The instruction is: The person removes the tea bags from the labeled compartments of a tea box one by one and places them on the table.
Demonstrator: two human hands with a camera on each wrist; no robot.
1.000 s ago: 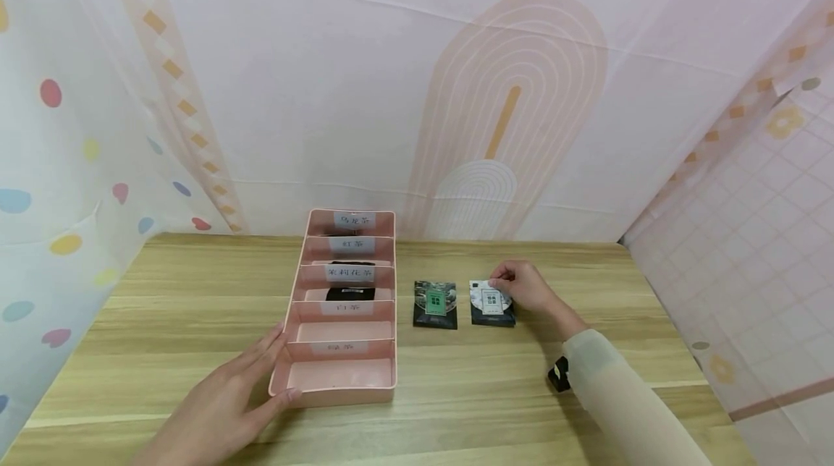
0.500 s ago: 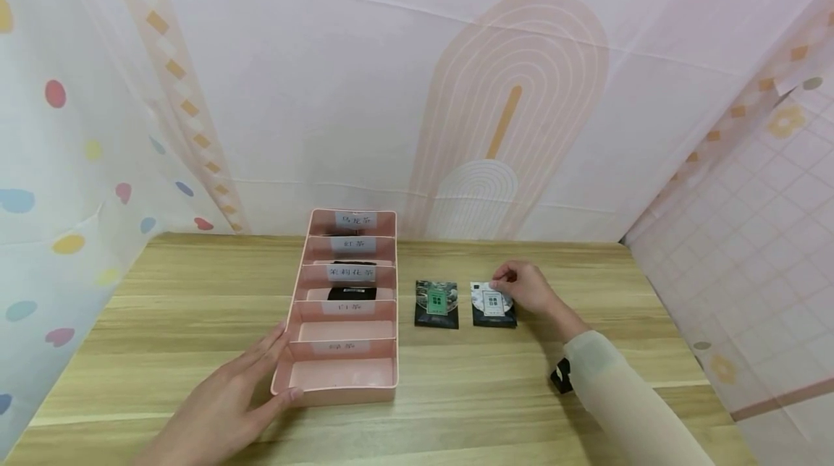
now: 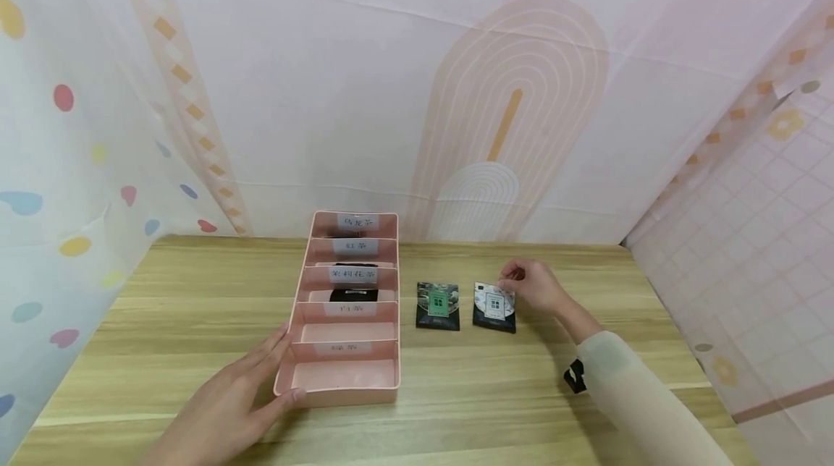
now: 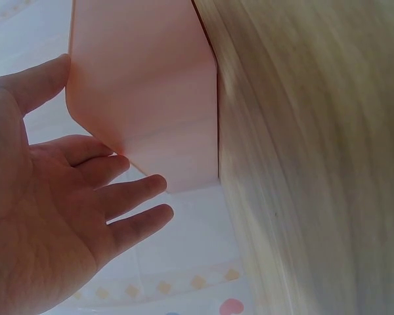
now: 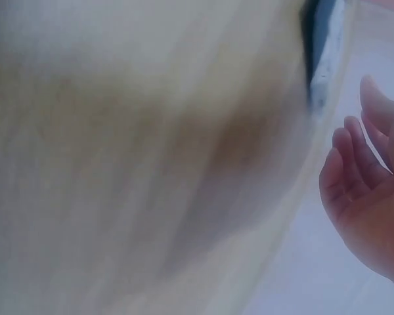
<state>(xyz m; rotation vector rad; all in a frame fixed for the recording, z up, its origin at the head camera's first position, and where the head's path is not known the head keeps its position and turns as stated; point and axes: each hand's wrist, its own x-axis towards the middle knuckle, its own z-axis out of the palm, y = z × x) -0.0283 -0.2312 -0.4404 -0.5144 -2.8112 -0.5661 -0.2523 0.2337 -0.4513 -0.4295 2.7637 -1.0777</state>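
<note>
A long pink divided box with labelled compartments stands left of centre. My left hand is at its near left corner, the thumb on the front rim and the other fingers, fairly straight, along the left side. The left wrist view shows that hand beside the pink wall. A tea packet with a white and black front lies right of the box. Over its upper right corner is my right hand, fingertips right at the edge. From the right wrist, a gap shows between the bent fingers and the packet.
Between the box and the white packet lies a tea packet with a green label. Dark packets sit in the farther compartments. Near the right sleeve is a small black object, partly covered. A patterned cloth rises behind the wooden table.
The right hand has shifted slightly right, and the white packet has turned a little, its right side nearer to me. The left hand stays at the box corner. The view has moved slightly.
</note>
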